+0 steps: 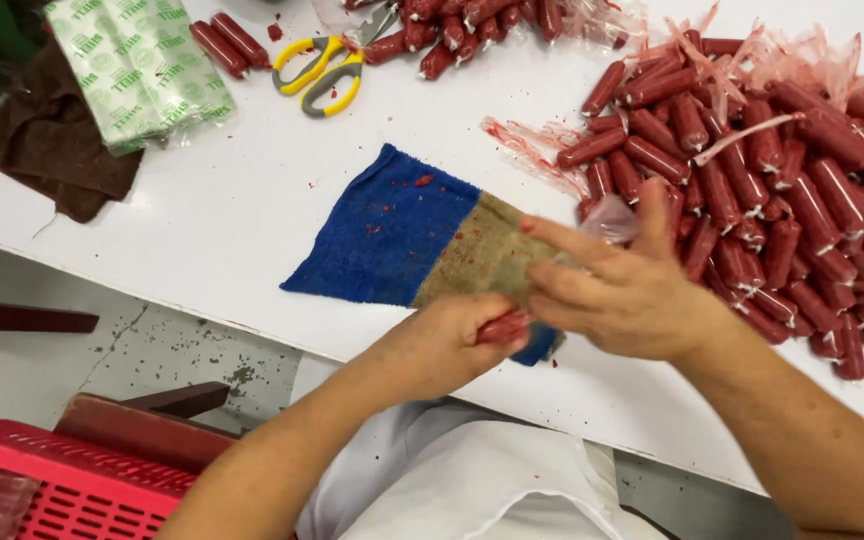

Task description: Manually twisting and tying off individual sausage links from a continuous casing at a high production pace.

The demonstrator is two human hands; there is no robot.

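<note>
L hand (452,345) grips sausage (503,328) | R hand (624,290) peels casing (609,218) | over towel (402,235)

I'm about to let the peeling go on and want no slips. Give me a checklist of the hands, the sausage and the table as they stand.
1. Left hand grips one red sausage: ok.
2. Right hand pinches clear casing at its fingertips: ok.
3. Casing fully off the held sausage: cannot tell, the hands cover it.
4. Blue and tan towel lies flat under the hands: ok.
5. Yellow scissors lie apart from both hands: ok.
6. Sausage pile sits clear of the table edge: ok.
</note>
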